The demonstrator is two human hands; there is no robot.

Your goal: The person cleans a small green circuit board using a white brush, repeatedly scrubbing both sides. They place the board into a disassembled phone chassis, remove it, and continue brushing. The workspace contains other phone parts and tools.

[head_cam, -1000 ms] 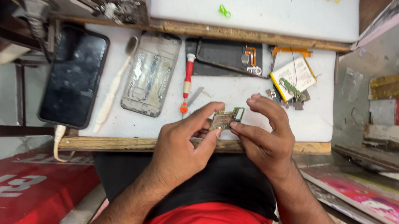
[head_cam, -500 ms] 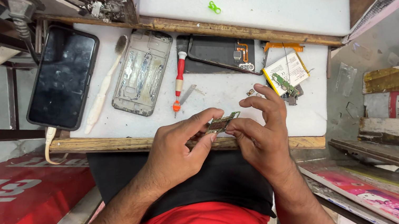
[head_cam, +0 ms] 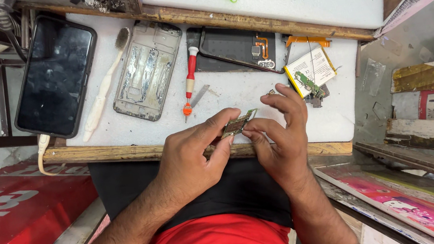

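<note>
Both hands meet over the bench's near edge. The left hand (head_cam: 191,158) pinches a small green circuit board (head_cam: 238,124) between thumb and forefinger; the right hand (head_cam: 284,140) touches the board's other end with thumb and forefinger, its other fingers spread. Just beyond lies a red screwdriver (head_cam: 190,82). A bare phone frame (head_cam: 148,70) and white brush (head_cam: 105,87) lie left of it, and a black phone (head_cam: 56,75) at the bench's (head_cam: 235,93) left edge. A battery (head_cam: 310,69) lies near the right edge.

On the workbench (head_cam: 258,89), a phone (head_cam: 55,75) lies far left, then brush (head_cam: 105,85), phone frame (head_cam: 148,71), screwdriver (head_cam: 190,81); battery (head_cam: 311,69) at right.
</note>
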